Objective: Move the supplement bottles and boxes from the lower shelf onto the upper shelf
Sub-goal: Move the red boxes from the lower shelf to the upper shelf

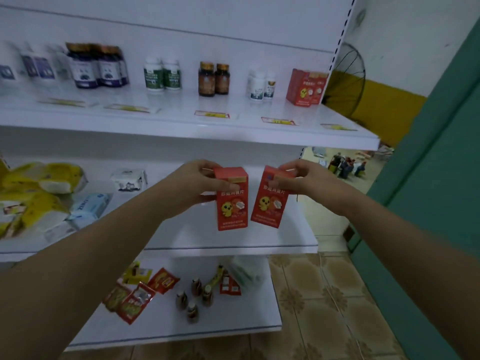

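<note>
My left hand grips the top of a red box with a yellow chick print. Beside it, my right hand pinches the top of a second red box of the same kind, tilted a little. Both boxes hang in the air in front of the lower shelf, below the edge of the upper shelf. On the upper shelf stand more red boxes at the right end, white bottles, brown bottles, green-labelled bottles and dark purple-labelled bottles.
Yellow and white packets lie on the left of the lower shelf. The bottom shelf carries sachets and small bottles. A black fan stands behind the shelf's right end. A green door is on the right, tiled floor below.
</note>
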